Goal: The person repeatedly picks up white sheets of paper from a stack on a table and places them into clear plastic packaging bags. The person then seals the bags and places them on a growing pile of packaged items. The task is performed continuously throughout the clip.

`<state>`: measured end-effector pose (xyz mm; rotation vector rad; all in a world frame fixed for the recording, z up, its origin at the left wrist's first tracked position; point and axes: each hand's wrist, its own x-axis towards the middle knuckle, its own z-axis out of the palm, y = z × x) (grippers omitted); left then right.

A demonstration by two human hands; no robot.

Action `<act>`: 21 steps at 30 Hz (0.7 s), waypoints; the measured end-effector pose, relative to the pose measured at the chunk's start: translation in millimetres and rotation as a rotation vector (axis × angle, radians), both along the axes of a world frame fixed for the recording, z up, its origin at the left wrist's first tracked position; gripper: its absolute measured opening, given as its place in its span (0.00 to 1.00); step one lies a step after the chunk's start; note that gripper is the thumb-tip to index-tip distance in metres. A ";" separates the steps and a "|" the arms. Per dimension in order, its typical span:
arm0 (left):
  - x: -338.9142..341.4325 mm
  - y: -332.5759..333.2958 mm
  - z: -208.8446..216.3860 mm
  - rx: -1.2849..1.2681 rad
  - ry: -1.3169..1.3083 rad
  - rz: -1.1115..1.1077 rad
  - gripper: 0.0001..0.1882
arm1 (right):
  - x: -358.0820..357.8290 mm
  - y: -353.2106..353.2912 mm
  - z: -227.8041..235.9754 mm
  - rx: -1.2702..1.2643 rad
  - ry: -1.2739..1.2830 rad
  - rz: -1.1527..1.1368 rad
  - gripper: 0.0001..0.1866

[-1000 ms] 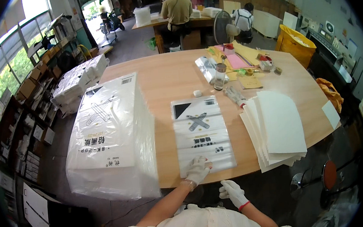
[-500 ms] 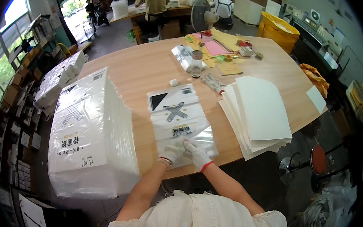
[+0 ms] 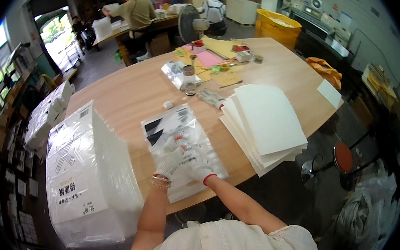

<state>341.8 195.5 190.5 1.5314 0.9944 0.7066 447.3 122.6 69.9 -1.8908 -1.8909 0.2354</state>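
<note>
Apparently for steadiness, the clear bag (image 3: 195,134) is being kept on the table (image 3: 117,91) by left hand (image 3: 167,160) and right hand (image 3: 200,166), whose finger grip cannot be told.

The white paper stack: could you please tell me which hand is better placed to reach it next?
Probably the right hand: it is at the printed plastic bag, on the side nearer the white paper stack. The left hand lies farther, toward the plastic-wrapped bundle.
</note>
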 end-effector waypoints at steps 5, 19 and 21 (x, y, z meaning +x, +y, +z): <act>-24.4 9.8 -69.0 0.388 0.095 0.084 0.16 | 34.2 -57.4 45.4 -0.130 0.236 0.223 0.17; 36.5 -139.6 -44.0 -0.272 -0.271 -0.369 0.12 | 222.6 -114.4 110.7 0.111 -0.184 -0.324 0.16; 52.7 -145.9 -47.2 -1.025 -0.576 -0.381 0.14 | 158.2 -139.8 121.5 0.338 -0.359 -0.109 0.14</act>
